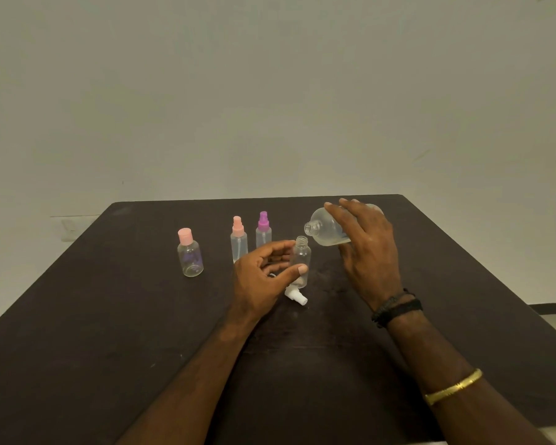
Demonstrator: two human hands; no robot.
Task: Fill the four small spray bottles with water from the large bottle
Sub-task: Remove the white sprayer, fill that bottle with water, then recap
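On the dark table (109, 316) a white spray cap (296, 297) lies nearest, just in front of the uncapped small bottle (302, 255), which stands upright with the left hand (264, 274) curling its fingers (283, 247) and thumb round it. Just right and above, the right hand (369, 248) grips the large bottle (326, 229), tilted mouth-down toward that open neck. Farther back stand the pink spray bottle (239, 240), the purple spray bottle (263, 231) and, well left, the pink-capped bottle (190, 255).

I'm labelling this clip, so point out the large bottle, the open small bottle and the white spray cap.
large bottle (322, 229), head view, clear shoulder.
open small bottle (302, 255), head view, body below neck.
white spray cap (294, 295), head view, middle of cap.
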